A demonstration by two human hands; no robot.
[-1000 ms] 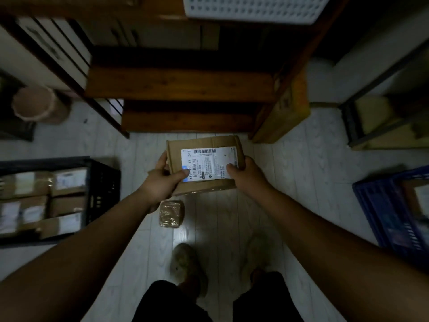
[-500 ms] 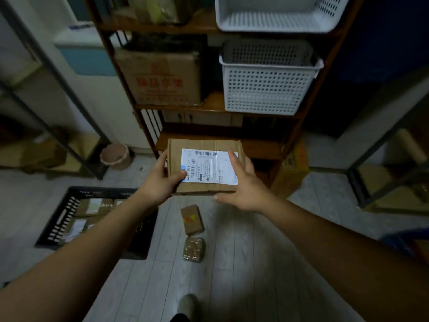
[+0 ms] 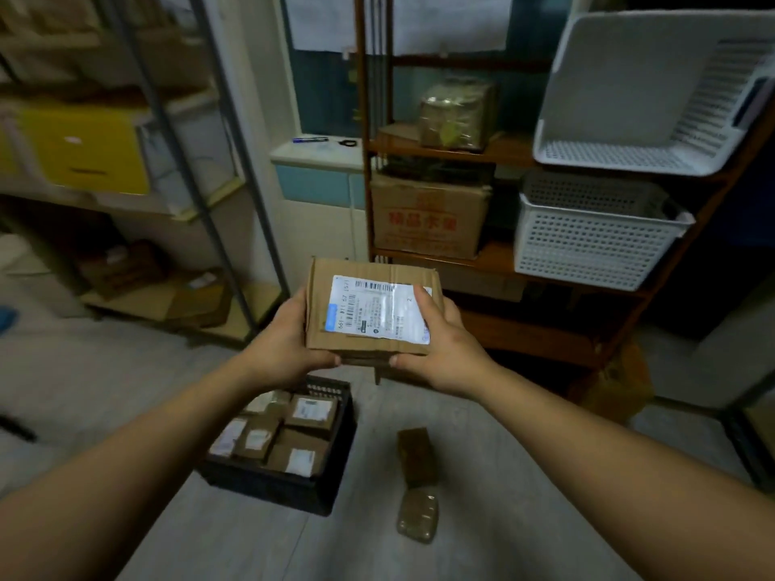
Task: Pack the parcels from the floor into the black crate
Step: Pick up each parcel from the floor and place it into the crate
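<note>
This is a small storeroom for parcels. A wooden shelving unit (image 3: 509, 146) carries white perforated baskets (image 3: 587, 241) and a printed carton (image 3: 427, 220). A metal rack (image 3: 134, 301) on the left holds more boxes. On the grey plank floor (image 3: 524, 475) a black crate (image 3: 268, 488) sits packed with labelled parcels (image 3: 312, 413), and two loose parcels (image 3: 416, 454) lie beside it.

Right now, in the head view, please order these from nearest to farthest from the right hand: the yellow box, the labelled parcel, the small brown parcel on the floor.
1. Labelled parcel: held by the right hand itself, in front of the person.
2. Small brown parcel: on the floor, below the hand.
3. Yellow box: on the shelf at the far left.
</note>
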